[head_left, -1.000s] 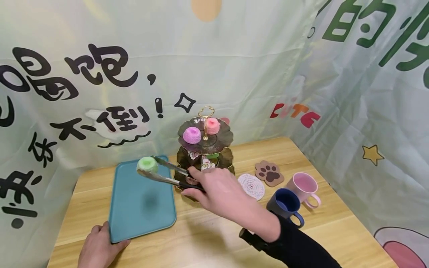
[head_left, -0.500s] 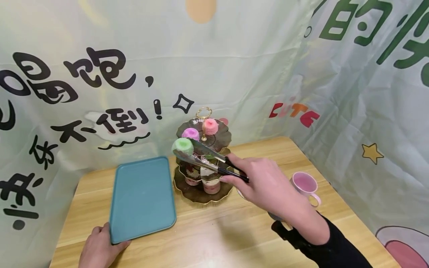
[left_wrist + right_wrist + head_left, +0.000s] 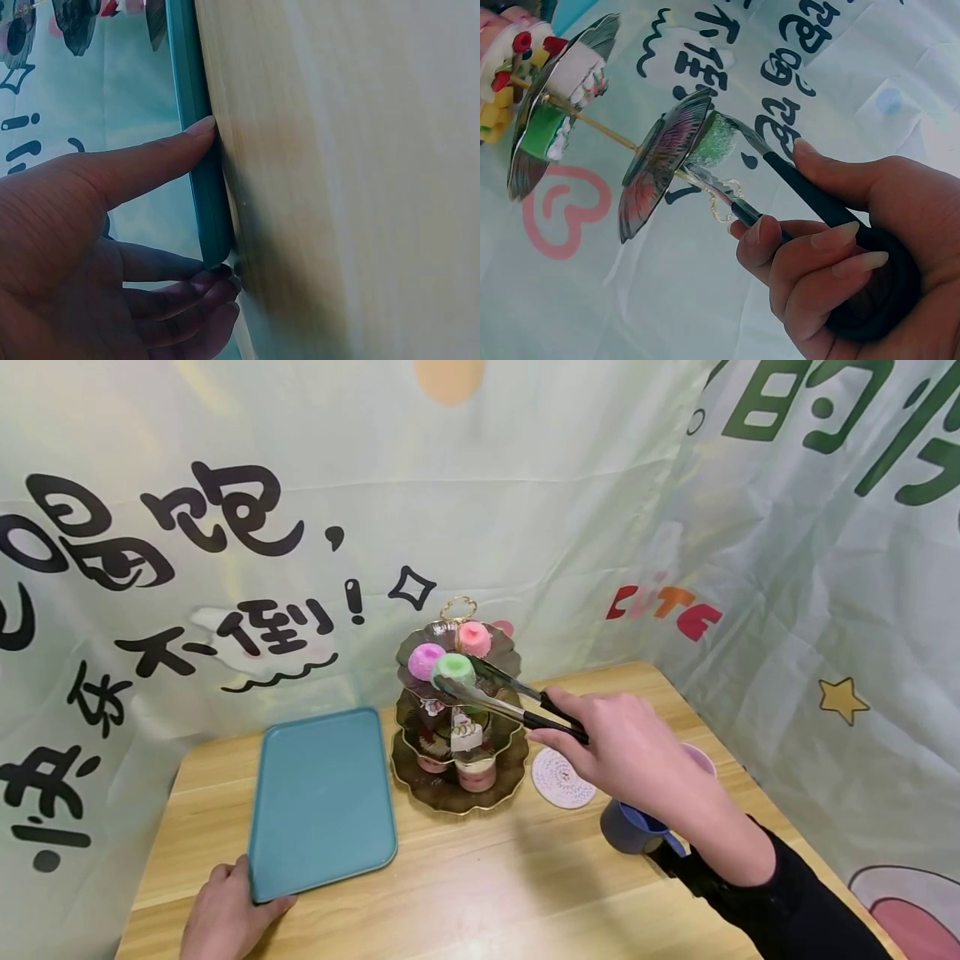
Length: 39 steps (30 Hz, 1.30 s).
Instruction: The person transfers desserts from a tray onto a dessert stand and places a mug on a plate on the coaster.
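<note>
My right hand [image 3: 626, 747] grips black-handled metal tongs [image 3: 517, 714], fingers curled round the handles in the right wrist view. A green round cake [image 3: 454, 669] sits between the tong tips at the top tier of the three-tier cake stand [image 3: 498, 675]. It is close beside a purple cake [image 3: 426, 661]; a pink cake [image 3: 475, 637] lies behind. In the right wrist view the green cake [image 3: 714, 142] appears against the top plate. My left hand [image 3: 231, 914] holds the near left corner of the blue tray [image 3: 322, 802], thumb along its front edge.
Lower tiers bear several cake pieces, one a layered cake [image 3: 477, 774]. Right of the stand lie a white round coaster [image 3: 562, 778], a blue mug [image 3: 630, 828] and a pink mug [image 3: 699, 758], partly hidden by my right arm. A printed cloth [image 3: 540, 510] hangs behind the table.
My right hand has carried the green cake in the tongs rightward from above the tray to the stand's top tier. My left hand stays at the tray corner.
</note>
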Motion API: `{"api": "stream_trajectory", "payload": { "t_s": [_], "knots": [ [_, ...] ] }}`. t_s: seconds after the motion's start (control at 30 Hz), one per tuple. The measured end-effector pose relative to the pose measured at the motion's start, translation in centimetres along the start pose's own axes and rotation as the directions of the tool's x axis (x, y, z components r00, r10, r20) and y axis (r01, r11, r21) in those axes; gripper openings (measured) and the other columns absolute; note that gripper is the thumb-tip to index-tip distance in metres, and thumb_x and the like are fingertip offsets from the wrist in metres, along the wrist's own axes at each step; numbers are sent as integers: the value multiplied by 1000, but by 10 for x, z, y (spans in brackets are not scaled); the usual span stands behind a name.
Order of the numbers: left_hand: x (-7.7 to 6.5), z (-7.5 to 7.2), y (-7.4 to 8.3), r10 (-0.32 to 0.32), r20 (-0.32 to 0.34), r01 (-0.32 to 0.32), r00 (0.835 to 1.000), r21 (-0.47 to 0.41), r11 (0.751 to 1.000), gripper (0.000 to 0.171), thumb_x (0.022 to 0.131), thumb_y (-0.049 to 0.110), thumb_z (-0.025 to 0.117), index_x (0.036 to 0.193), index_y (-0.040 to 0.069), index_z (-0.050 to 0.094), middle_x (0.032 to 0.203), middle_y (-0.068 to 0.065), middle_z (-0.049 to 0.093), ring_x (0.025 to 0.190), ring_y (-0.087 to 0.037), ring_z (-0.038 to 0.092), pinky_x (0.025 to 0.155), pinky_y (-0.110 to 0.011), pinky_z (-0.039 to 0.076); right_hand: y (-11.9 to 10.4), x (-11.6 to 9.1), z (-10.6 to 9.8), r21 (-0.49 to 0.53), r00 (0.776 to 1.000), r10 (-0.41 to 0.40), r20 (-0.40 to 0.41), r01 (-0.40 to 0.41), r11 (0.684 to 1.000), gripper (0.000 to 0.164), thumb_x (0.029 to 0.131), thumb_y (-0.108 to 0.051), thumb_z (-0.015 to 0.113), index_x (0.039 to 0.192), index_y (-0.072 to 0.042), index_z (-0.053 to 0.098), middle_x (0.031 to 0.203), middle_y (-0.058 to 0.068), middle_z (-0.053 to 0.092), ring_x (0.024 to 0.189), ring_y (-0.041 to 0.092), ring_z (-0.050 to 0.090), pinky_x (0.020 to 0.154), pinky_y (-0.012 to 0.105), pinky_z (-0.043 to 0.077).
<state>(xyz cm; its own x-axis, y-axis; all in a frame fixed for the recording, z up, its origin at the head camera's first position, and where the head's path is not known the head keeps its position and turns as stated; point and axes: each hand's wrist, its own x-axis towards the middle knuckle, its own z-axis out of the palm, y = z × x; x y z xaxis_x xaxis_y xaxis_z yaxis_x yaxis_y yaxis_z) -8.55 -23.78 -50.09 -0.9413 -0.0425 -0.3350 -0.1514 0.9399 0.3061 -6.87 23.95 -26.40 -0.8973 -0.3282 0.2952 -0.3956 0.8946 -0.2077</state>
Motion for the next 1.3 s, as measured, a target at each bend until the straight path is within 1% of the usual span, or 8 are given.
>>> {"api": "stream_trajectory", "payload": {
  "t_s": [0.17,0.27,0.4,0.53,0.67,0.93,1.13,1.3],
  "knots": [
    [0,0,1,-1,5,1,1000,-7,1000,113,78,54,92,138,-26,41,109,-35,54,98,-46,61,88,-61,54,4,2,-2,-11,999,27,23,-27,1000,43,102,-40,72,131,-8,71,56,-9,42,44,9,37,45,30,31],
    [0,-1,1,3,2,-2,1000,-9,1000,111,78,54,92,137,-26,41,108,-35,54,97,-45,61,87,-61,54,7,3,-3,-21,1000,22,18,-22,1000,35,101,-40,73,120,-10,72,56,-8,39,44,10,35,45,29,29],
    [0,-2,1,1,0,-1,1000,-10,1000,111,77,53,92,137,-26,42,107,-34,54,95,-44,61,86,-60,54,9,6,-3,-40,1000,-2,7,2,999,26,101,-38,74,100,-13,65,56,-8,36,44,10,34,45,29,27],
    [1,-2,1,-4,5,4,1000,-13,1000,111,77,53,92,137,-26,42,108,-34,54,96,-44,61,86,-60,54,10,11,-4,-68,1000,-27,3,27,997,33,101,-37,75,85,-16,54,56,-8,33,45,11,34,45,30,26],
    [1,-1,2,-6,6,6,1000,-16,1000,111,77,53,92,137,-26,41,109,-35,54,97,-45,61,86,-61,54,9,14,-8,-73,999,-26,19,28,997,39,101,-39,74,79,-18,49,58,-7,33,46,11,34,46,30,27],
    [0,-1,2,-13,5,14,1000,-12,1000,112,77,53,92,138,-26,41,109,-36,54,98,-46,61,87,-61,54,7,21,-13,-74,997,-4,71,10,997,37,102,-44,71,81,-18,56,57,-6,37,46,13,38,46,32,27],
    [1,0,0,-9,-1,9,1000,-15,1000,112,78,53,92,138,-26,40,109,-36,54,97,-46,61,87,-61,54,5,28,-18,-105,990,32,134,-18,994,33,103,-45,69,105,-12,73,55,-6,45,47,14,45,48,35,37],
    [1,1,1,-10,-1,10,1000,-15,1000,112,78,53,92,139,-26,40,109,-35,54,97,-45,61,87,-61,54,3,32,-23,-117,982,65,178,-44,992,37,103,-48,68,108,-12,74,52,-4,45,47,15,47,47,35,39]
  ]
}}
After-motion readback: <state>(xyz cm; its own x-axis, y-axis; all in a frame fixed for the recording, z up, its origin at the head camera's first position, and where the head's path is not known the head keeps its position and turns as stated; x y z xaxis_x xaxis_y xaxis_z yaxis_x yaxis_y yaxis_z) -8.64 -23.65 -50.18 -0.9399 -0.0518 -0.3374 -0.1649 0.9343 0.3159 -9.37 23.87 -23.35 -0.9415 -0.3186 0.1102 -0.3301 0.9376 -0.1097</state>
